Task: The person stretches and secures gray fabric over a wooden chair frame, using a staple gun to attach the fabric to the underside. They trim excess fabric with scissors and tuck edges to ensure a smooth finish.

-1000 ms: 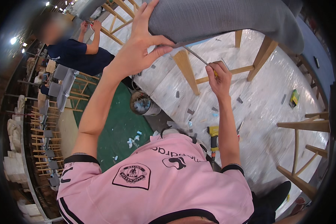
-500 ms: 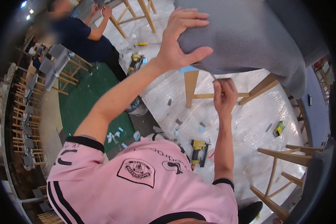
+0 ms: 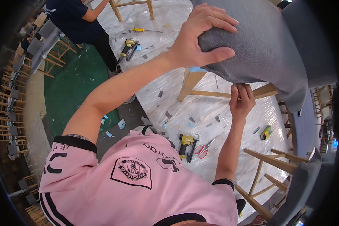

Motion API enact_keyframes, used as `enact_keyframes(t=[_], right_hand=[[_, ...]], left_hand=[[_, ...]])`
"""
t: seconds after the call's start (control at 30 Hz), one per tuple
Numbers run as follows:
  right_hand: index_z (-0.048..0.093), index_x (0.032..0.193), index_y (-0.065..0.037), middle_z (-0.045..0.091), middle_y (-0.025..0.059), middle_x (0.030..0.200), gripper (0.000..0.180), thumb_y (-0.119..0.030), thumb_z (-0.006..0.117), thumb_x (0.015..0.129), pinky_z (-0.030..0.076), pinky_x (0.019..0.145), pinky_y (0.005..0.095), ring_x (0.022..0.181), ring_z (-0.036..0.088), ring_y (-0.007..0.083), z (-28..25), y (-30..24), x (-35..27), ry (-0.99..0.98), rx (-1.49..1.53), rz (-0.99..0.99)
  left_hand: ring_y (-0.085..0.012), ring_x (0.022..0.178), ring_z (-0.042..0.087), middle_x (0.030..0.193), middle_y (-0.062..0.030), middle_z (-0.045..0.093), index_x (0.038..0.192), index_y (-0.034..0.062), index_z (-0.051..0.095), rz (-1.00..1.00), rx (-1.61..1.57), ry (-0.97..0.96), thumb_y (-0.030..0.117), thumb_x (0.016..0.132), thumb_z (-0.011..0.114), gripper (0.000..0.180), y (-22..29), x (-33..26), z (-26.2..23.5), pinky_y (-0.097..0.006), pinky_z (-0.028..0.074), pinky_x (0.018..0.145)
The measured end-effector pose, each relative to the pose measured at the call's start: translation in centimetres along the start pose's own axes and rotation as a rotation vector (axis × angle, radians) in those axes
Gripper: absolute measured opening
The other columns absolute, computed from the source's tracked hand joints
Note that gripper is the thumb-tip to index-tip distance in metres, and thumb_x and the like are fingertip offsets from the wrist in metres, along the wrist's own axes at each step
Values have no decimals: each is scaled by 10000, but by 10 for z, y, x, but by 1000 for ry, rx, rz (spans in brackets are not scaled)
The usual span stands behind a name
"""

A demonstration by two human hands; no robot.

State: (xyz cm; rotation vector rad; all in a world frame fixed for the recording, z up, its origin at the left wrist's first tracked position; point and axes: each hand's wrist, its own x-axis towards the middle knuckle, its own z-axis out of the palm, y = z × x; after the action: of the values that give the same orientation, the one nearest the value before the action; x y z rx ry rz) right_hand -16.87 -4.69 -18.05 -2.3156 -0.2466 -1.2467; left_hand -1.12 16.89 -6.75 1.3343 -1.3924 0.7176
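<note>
A padded seat covered in loose grey fabric (image 3: 260, 49) stands tilted before me on wooden legs (image 3: 191, 84). My left hand (image 3: 201, 37) lies over its near left corner, thumb and fingers spread on the fabric. Below the seat's near edge, my right hand (image 3: 243, 101) is closed, its fingertips pinching the hanging fabric edge. Whether anything else is in those fingers is hidden. A bit of light blue padding (image 3: 196, 69) shows under the corner, by the leg top.
On the plastic-wrapped table (image 3: 150, 90) lie a yellow-black staple gun (image 3: 187, 147), red-handled scissors (image 3: 204, 148), a second staple gun (image 3: 128, 49), a yellow screwdriver (image 3: 139, 29), a small box (image 3: 266, 132) and scraps. Another wooden-legged chair (image 3: 269, 158) lies right. A co-worker (image 3: 77, 19) stands far left.
My right hand has risen to the fabric edge, and its fingers have closed there. The left hand stays on the seat corner. The view has shifted, showing the scissors more fully.
</note>
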Motion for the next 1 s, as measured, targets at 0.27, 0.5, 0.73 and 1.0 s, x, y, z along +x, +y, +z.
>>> enact_keyframes(t=[0.27, 0.5, 0.73, 1.0], right_hand=[[691, 859, -22, 640, 104, 765, 106, -99, 750, 904, 466, 531, 340, 583, 607, 248, 3, 9, 3, -53, -8, 22], [701, 897, 18, 667, 105, 802, 103, -75, 704, 940, 464, 589, 291, 657, 616, 186, 19, -19, -34, -53, 235, 329], [648, 848, 24, 631, 66, 739, 353, -272, 635, 1041, 427, 587, 276, 624, 554, 130, 87, -39, -44, 151, 520, 338], [670, 835, 30, 593, 52, 703, 329, -239, 655, 1023, 374, 539, 263, 587, 516, 105, 92, -49, -50, 108, 750, 458]], left_hand=[[-336, 1255, 549, 1265, -116, 661, 1175, 75, 677, 52, 0, 77, 222, 799, 841, 437, -3, -2, 9, -495, 362, 1116], [-335, 1235, 583, 1251, -106, 702, 1188, 72, 717, 64, 53, 59, 272, 760, 890, 503, -1, -3, 5, -486, 378, 1113], [-335, 1242, 582, 1246, -103, 709, 1185, 80, 728, 78, 22, 61, 247, 745, 900, 502, -4, -1, 6, -486, 387, 1109], [-333, 1229, 584, 1229, -121, 707, 1164, 70, 724, 94, 21, 73, 242, 752, 884, 474, -8, -3, 11, -495, 388, 1104]])
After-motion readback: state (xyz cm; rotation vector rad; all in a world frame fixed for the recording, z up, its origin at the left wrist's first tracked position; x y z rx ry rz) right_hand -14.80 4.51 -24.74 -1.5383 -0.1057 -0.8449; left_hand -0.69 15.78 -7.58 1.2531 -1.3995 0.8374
